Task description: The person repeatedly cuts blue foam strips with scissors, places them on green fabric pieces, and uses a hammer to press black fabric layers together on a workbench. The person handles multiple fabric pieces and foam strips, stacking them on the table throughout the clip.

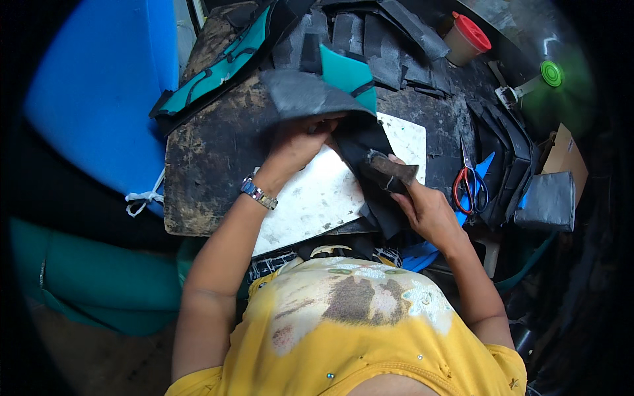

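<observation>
At frame centre, on a pale cutting board (310, 198), the right hand (422, 208) is clenched round a dark-handled tool (391, 170) — pressed to black fabric (366, 148). Left hand (297, 145) pinches that fabric's grey edge. Farther right lie red-handled scissors (467, 181); beyond, upper right — a red-lidded cup (466, 38).

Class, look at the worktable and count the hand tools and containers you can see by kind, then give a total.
Scissors: 1
Brush in the right hand: 1
Cup with red lid: 1
Total: 3
</observation>
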Available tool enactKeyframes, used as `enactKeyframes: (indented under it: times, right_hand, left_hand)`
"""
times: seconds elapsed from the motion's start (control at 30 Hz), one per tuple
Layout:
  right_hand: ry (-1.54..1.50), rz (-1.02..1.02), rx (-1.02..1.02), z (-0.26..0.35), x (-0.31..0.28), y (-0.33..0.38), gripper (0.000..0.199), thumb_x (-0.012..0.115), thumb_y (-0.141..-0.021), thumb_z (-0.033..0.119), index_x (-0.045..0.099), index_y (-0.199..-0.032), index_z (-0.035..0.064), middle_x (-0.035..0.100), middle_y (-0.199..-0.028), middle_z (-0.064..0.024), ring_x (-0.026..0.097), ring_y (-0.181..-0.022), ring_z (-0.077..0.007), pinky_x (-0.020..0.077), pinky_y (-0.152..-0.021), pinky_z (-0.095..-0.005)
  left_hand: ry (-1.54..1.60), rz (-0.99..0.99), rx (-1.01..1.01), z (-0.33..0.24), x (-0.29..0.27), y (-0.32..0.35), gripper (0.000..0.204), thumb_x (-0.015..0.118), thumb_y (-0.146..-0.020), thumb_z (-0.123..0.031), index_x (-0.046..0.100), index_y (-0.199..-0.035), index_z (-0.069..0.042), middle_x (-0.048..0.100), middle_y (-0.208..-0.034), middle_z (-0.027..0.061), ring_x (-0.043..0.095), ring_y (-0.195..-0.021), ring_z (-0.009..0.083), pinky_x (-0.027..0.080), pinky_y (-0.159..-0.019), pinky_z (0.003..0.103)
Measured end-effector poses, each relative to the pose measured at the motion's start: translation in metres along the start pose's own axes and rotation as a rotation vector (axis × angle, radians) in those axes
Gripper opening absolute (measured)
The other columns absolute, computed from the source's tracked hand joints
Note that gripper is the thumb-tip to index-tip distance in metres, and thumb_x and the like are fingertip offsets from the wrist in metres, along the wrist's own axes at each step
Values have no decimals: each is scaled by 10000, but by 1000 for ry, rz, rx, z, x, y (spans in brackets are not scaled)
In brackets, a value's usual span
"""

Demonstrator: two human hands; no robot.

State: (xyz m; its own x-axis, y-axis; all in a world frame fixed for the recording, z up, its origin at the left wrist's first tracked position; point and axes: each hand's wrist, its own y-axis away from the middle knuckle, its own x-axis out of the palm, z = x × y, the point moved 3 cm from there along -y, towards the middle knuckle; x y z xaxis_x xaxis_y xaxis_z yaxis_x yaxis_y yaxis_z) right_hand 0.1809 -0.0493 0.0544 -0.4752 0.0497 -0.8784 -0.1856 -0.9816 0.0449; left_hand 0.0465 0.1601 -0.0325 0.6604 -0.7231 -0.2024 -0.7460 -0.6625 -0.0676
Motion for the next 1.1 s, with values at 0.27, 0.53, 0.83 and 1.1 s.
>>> enactKeyframes:
  times: [0.27,0.53,0.83,1.1]
  right_hand:
    - [-6,-249,13,5,3,-18,448,659,-960,121,523,-1385,90,670,-879,-271,664,-821,-468,500,-661,-504]
    - [-76,-344,7,18,3,-28,393,646,-968,126,531,-1335,43,671,-946,-309,657,-916,-493,525,-740,-471]
    - [-8,-326,-14,18,6,-23,482,649,-959,85,486,-1410,44,683,-990,-295,679,-915,-462,544,-748,-440]
    - [-76,-436,-49,19,10,-18,645,627,-969,141,350,-1537,267,694,-1049,-248,681,-905,-455,550,-734,-508]
  left_hand:
    - [246,-39,-80,-8,6,4,324,629,-904,14,693,-1220,-23,733,-1092,68,681,-939,167,559,-849,301]
    - [-39,-106,7,-9,3,3,281,632,-911,-41,732,-1173,-52,747,-1078,94,701,-945,156,550,-860,293]
    - [37,-77,-3,-6,2,0,260,653,-929,-60,727,-1177,-43,742,-1102,69,695,-948,170,543,-866,303]
    - [185,-37,-47,3,2,4,289,690,-924,-119,706,-1207,-64,730,-1152,78,684,-1007,176,523,-915,312]
